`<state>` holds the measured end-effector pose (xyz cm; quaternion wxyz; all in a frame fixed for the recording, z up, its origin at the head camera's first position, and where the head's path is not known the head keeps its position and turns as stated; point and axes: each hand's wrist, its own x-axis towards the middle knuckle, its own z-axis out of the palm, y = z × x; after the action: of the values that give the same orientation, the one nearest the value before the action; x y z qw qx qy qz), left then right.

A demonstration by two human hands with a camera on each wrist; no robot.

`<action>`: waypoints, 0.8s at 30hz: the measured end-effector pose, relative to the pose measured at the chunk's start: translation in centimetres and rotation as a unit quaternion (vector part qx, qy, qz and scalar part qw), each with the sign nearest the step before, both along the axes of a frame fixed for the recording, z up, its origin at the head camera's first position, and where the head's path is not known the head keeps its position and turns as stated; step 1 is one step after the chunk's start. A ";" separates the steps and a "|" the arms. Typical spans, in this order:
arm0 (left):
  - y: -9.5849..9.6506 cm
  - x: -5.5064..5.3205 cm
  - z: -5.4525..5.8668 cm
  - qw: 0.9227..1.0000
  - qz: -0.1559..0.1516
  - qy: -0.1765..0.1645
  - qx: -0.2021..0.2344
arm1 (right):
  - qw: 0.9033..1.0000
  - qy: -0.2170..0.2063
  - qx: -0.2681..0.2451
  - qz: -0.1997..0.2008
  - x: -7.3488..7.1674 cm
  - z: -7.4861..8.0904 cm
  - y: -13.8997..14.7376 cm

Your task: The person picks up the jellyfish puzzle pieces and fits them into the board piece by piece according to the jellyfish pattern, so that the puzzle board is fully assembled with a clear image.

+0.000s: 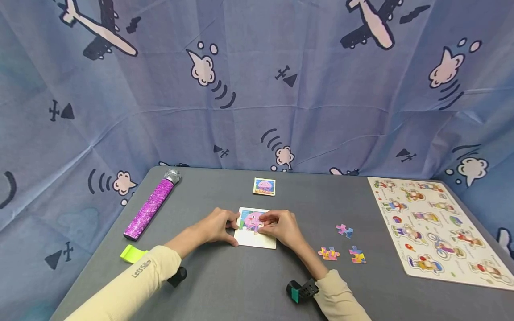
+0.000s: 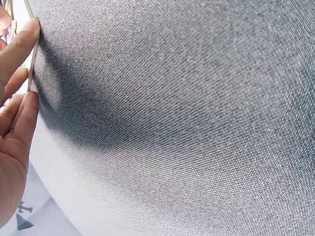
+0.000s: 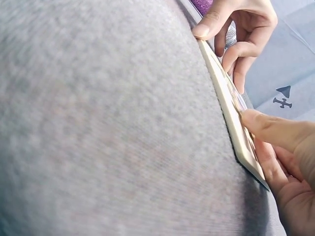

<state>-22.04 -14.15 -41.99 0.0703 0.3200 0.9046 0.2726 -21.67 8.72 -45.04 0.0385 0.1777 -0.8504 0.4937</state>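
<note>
A white puzzle board (image 1: 254, 240) lies flat on the table, with part of a pink sea-creature picture assembled in it. At its left edge, my left hand (image 1: 220, 225) steadies the board between thumb and fingers; the left wrist view shows the thumb (image 2: 25, 37) on that edge. My right hand (image 1: 284, 228) is over the board's right side, thumb and fingertips pinching a puzzle piece that they mostly hide. In the right wrist view the right thumb (image 3: 263, 123) lies on the board's upper face. Loose puzzle pieces (image 1: 329, 253) lie right of that hand.
Behind the board sits a small picture card (image 1: 264, 187) with a pink creature. A glittery purple microphone (image 1: 150, 207) and a lime-green object (image 1: 133, 254) are at the left. A large illustrated board (image 1: 437, 227) covers the right side of the grey table (image 1: 225, 285); a patterned curtain (image 1: 249, 89) hangs behind.
</note>
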 end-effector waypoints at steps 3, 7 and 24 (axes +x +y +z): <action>0.0 0.0 0.1 1.000 0.000 0.000 -0.002 | 1.000 -0.003 -0.003 0.004 0.1 0.1 0.1; 0.0 0.0 0.1 1.000 -0.004 -0.001 -0.001 | 1.000 -0.004 -0.006 0.007 0.2 0.2 0.2; 0.0 0.1 0.1 1.000 0.000 -0.005 0.000 | 1.000 -0.008 0.005 0.011 0.2 0.3 0.0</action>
<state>-21.94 -14.17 -41.87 0.0750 0.3191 0.9041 0.2743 -21.46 8.75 -44.75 0.0254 0.1831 -0.8509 0.4917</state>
